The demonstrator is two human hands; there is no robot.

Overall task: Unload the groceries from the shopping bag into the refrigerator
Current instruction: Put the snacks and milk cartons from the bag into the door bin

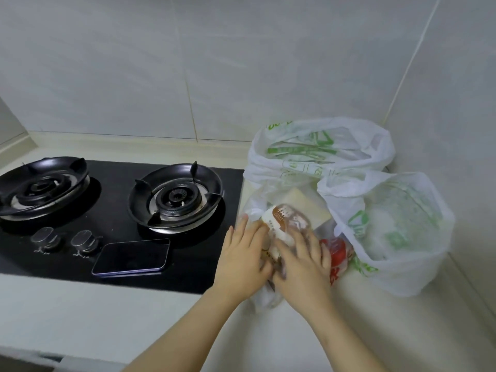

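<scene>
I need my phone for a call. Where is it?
In the head view, the phone lies flat on the stove, right of the knobs and left of the left hand.

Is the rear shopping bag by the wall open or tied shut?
Open: the rear shopping bag gapes wide at the top, and its green-printed inner wall shows through the mouth. Its contents: cannot tell.

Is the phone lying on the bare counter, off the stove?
No, the phone lies on the black stove top, in front of the right burner.
</scene>
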